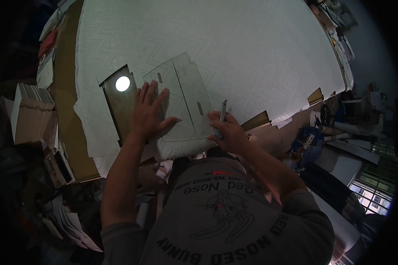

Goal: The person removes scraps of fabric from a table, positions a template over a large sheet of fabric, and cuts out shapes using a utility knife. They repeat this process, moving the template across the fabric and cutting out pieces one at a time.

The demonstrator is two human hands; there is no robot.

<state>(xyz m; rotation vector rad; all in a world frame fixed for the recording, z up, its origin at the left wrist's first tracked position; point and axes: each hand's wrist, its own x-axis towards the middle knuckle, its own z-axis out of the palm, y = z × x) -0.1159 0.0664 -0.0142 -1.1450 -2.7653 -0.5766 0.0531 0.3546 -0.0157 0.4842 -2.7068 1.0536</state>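
My left hand (149,110) lies flat with fingers spread, pressing on the left part of a clear template (177,95). The template has two small slots and a dark line down its middle, and it rests on white patterned fabric (247,48). At the template's lower right edge, my right hand (229,131) is closed around a slim silver utility knife (223,108), whose metal body sticks up past the fingers. A bluish bit shows under those fingers. Left of my left hand, a cut-out opening (115,104) in the fabric exposes the brown tabletop.
A bright round spot of light (122,84) falls inside the opening. Brown table surface (68,101) shows along the left side. Beyond it stand stacked papers or cards (35,110). More cut notches (256,120) line the fabric's near right edge, with clutter past the table at right.
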